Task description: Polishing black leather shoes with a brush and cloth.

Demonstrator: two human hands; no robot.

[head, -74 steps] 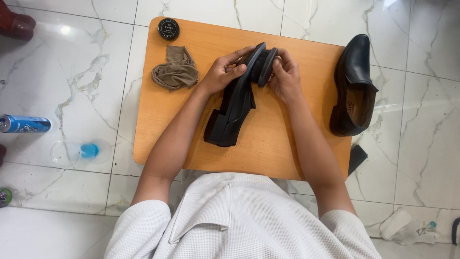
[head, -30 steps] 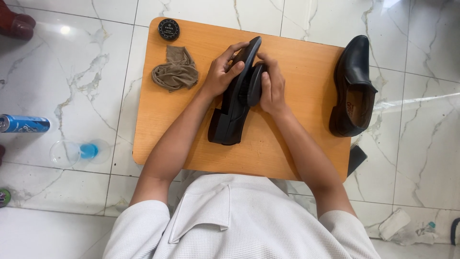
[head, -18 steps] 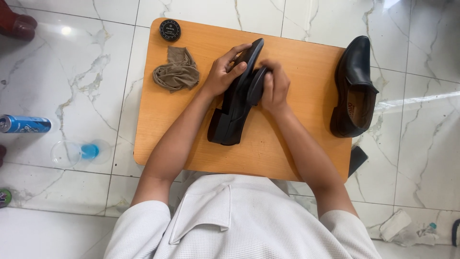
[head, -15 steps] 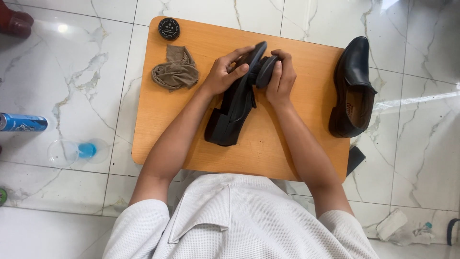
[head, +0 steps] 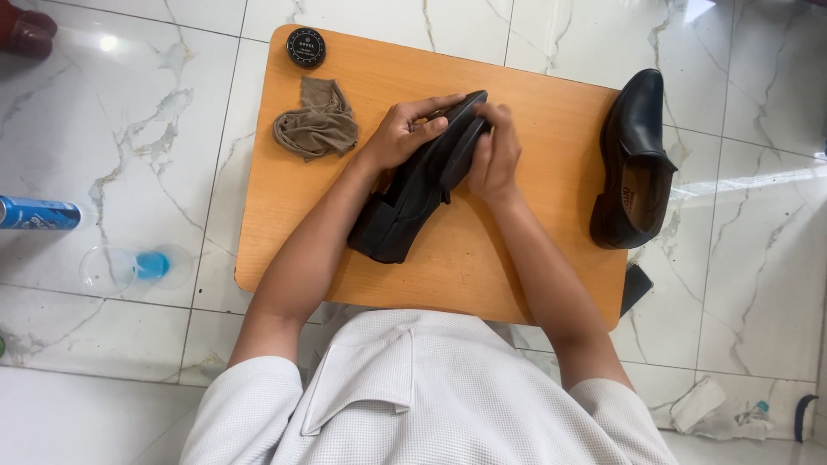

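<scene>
left hand (head: 403,136) grip closed on black shoe (head: 412,191) | right hand (head: 494,157) grip closed on brush (head: 461,153) | mid-table (head: 482,258), edges well apart

Black leather shoe (head: 412,202) on its side, mid-board, toe away; dark brush (head: 463,153), apparently, against toe.

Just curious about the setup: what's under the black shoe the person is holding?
The black shoe lies on an orange wooden board, steadied by the left hand. The right hand presses a dark brush against it. The board beneath is hidden.
</scene>
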